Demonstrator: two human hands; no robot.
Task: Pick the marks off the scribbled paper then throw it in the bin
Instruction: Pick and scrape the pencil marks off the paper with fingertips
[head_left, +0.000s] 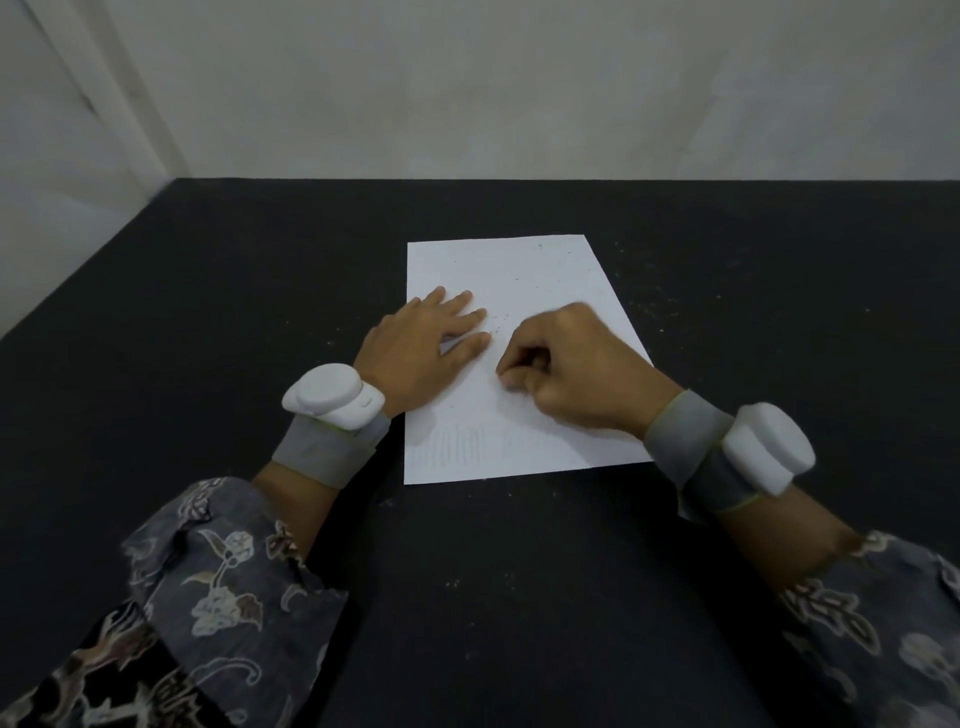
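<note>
A white sheet of paper lies on the black table in front of me. Faint pencil scribbles show near its lower left corner, and small dark crumbs are scattered across its middle. My left hand rests flat on the sheet's left side, fingers spread, holding nothing. My right hand is curled into a fist, its fingertips pressed down on the middle of the paper. Anything inside the fist is hidden.
The table's far edge meets a pale wall. Its left edge runs diagonally toward me. Both wrists carry white devices on grey straps. No bin is in view.
</note>
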